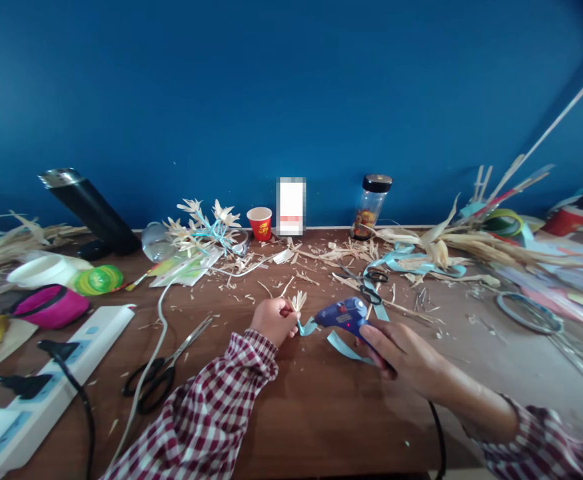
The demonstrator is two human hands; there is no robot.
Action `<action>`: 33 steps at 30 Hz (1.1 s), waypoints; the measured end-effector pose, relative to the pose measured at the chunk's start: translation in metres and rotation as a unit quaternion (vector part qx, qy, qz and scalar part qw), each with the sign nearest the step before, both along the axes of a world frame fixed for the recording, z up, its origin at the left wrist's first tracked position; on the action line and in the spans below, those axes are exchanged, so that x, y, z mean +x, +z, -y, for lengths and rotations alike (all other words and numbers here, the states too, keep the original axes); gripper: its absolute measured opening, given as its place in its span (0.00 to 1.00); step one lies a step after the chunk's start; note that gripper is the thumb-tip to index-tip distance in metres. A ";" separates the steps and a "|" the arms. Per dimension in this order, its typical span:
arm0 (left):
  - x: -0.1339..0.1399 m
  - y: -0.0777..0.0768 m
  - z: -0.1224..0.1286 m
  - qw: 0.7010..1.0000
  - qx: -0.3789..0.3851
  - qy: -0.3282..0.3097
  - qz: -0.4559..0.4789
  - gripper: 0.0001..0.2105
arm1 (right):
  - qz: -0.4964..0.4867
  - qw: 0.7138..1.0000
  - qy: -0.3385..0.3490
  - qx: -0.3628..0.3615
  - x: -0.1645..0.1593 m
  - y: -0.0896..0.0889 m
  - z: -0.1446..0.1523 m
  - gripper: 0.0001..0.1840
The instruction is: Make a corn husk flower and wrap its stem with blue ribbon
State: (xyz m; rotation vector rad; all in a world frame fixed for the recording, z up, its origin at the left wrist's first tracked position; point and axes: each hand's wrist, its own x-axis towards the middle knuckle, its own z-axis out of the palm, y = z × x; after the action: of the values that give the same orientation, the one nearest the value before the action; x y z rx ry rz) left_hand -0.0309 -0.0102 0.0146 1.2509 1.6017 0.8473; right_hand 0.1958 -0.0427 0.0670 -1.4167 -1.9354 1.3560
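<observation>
My left hand (pixel 274 319) pinches a small pale husk flower (pixel 299 302) by its base, petals pointing up. A light blue ribbon (pixel 308 327) runs from the flower's base toward the right. In my right hand (pixel 396 350) is a blue glue gun (pixel 342 313), its small red light lit and its nozzle aimed left at the ribbon close to the flower. Whether the nozzle touches the ribbon I cannot tell. Another stretch of blue ribbon (pixel 346 349) hangs below the gun. The gun's black cord (pixel 439 437) drops beneath my right forearm.
Scissors (pixel 164 373) lie left of my left arm, beside a white cord and a power strip (pixel 78 360). Behind are finished husk flowers (pixel 211 227), a red paper cup (pixel 260 224) and a glass bottle (pixel 370 207). More scissors (pixel 371 287), husks (pixel 451 240) and scraps lie rightward.
</observation>
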 end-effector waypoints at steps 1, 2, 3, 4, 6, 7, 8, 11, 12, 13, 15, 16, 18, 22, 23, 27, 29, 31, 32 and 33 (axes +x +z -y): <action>0.000 0.000 0.000 1.000 0.003 -0.001 0.003 0.03 | -0.001 1.000 0.001 -0.005 0.000 0.000 0.001 0.21; 0.000 0.000 0.000 1.000 0.004 0.000 0.004 0.03 | 0.001 1.000 0.003 -0.009 0.001 -0.001 0.002 0.21; 0.000 0.000 0.000 1.000 0.003 0.000 0.004 0.03 | 0.004 1.000 0.007 -0.013 0.002 -0.001 0.002 0.20; 0.000 0.000 0.000 1.000 0.002 0.002 0.004 0.03 | 0.004 1.000 0.005 -0.014 0.003 -0.002 0.003 0.20; 0.001 0.001 0.000 1.000 -0.003 0.005 -0.001 0.03 | -0.007 1.000 -0.004 -0.018 0.006 -0.003 0.003 0.20; 0.001 0.001 0.000 1.000 -0.005 0.005 -0.006 0.03 | -0.021 1.000 -0.007 -0.021 0.008 -0.003 0.003 0.21; 0.000 0.002 0.000 1.000 -0.004 0.003 -0.011 0.03 | -0.039 0.999 -0.009 -0.023 0.011 -0.002 0.004 0.22; 0.000 0.002 0.000 1.000 0.001 -0.008 -0.018 0.03 | -0.072 0.997 -0.032 0.018 0.023 0.000 0.007 0.22; 0.000 0.002 0.000 1.000 0.004 -0.012 -0.019 0.04 | -0.053 0.995 -0.059 0.060 0.029 0.001 0.009 0.21; 0.000 0.003 0.000 1.000 0.006 -0.015 -0.020 0.04 | -0.013 0.989 -0.092 0.112 0.037 0.000 0.010 0.19; 0.000 0.004 0.001 0.999 0.001 -0.016 -0.028 0.05 | 0.108 0.955 -0.163 0.224 0.058 -0.004 0.009 0.16; 0.000 0.004 0.001 0.999 -0.009 -0.005 -0.033 0.05 | 0.173 0.928 -0.193 0.268 0.072 -0.007 0.006 0.17; 0.001 0.003 0.001 1.000 -0.009 -0.005 -0.020 0.06 | 0.270 0.874 -0.245 0.323 0.108 -0.016 -0.003 0.17; 0.002 0.000 0.000 1.000 0.006 0.002 -0.007 0.07 | 0.405 0.755 -0.392 0.336 0.191 -0.028 -0.025 0.20; 0.002 -0.001 0.000 1.000 0.008 0.004 -0.006 0.06 | 0.434 0.751 -0.388 0.311 0.208 -0.030 -0.028 0.21; 0.002 0.001 0.000 1.000 0.010 0.008 -0.010 0.06 | 0.455 0.738 -0.414 0.278 0.250 -0.037 -0.034 0.21; 0.002 0.003 0.001 1.000 0.009 0.003 -0.011 0.06 | 0.448 0.745 -0.413 0.271 0.258 -0.042 -0.033 0.21; 0.003 0.005 0.001 1.000 0.006 0.000 -0.011 0.06 | 0.437 0.756 -0.410 0.263 0.262 -0.047 -0.033 0.22; 0.003 0.006 0.002 1.000 0.003 0.001 -0.009 0.05 | 0.436 0.759 -0.411 0.254 0.262 -0.048 -0.033 0.23; 0.003 0.007 0.002 1.000 -0.001 0.005 -0.009 0.05 | 0.439 0.759 -0.416 0.242 0.260 -0.047 -0.033 0.25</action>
State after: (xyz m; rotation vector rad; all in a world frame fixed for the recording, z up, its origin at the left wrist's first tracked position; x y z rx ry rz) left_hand -0.0274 -0.0119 0.0212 1.2543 1.6241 0.8414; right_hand 0.4557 -0.0096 0.0196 -2.3787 -1.4638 -0.2889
